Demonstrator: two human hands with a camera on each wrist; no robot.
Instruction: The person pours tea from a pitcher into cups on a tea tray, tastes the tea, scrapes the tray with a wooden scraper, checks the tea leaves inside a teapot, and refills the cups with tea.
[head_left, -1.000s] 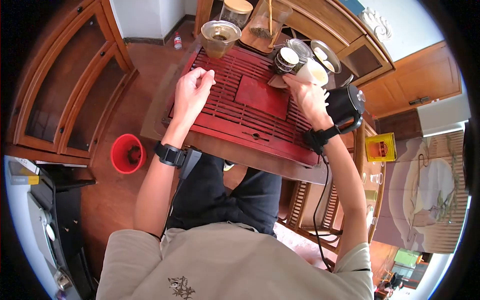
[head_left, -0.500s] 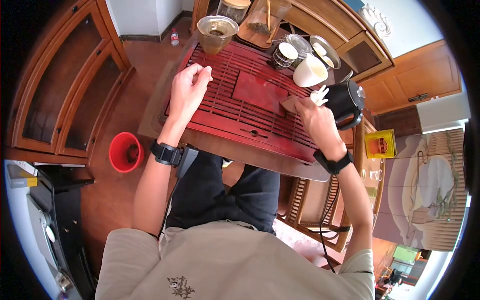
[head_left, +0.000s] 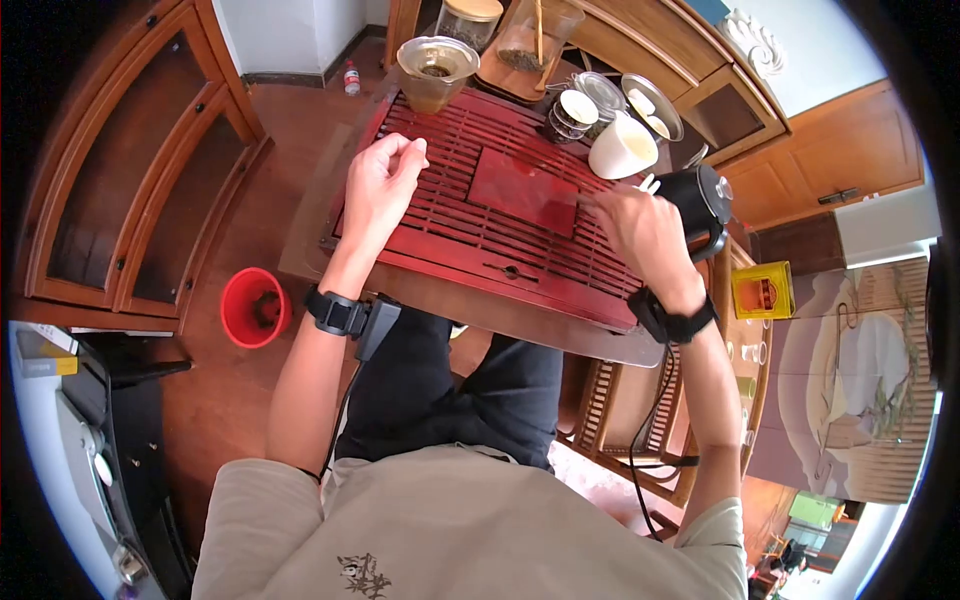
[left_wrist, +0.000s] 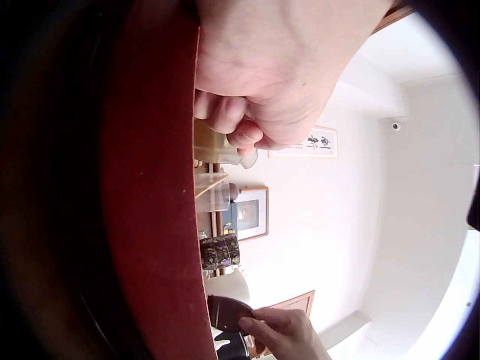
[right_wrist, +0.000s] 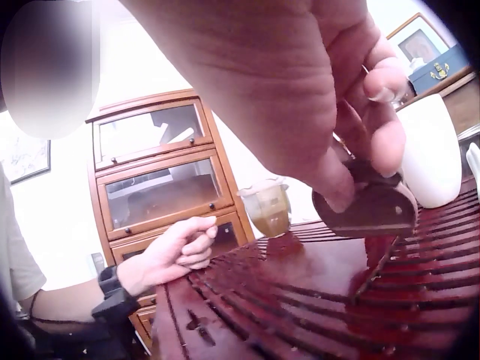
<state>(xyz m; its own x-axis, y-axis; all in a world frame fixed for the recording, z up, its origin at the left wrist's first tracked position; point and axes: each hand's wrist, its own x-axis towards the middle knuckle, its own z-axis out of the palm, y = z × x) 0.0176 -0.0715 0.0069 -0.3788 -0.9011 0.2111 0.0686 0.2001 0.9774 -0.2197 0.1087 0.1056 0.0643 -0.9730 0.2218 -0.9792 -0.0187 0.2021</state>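
My right hand (head_left: 645, 235) pinches a small flat brown piece with a rounded edge (right_wrist: 367, 214) between thumb and fingers, over the right part of the slatted red tea tray (head_left: 430, 235). In the head view the hand mostly hides this piece. A white cup (head_left: 622, 150) stands just behind that hand, with a black kettle (head_left: 700, 200) to its right. My left hand (head_left: 380, 190) rests at the tray's left front edge, fingers loosely curled and holding nothing. Beyond it stands a glass pitcher (head_left: 435, 95) of amber liquid with a strainer on top.
Stacked dark patterned cups (head_left: 570, 120) stand at the tray's back right, near a glass jar and a metal dish (head_left: 652, 105). Behind the tray are a lidded jar (head_left: 468, 22) and a clear container (head_left: 520, 55). A red bucket (head_left: 255, 308) sits on the floor at left.
My right hand has come away from beside the cups toward the tray's front right, bringing the brown piece along and turning it. The left hand has stayed nearly still.
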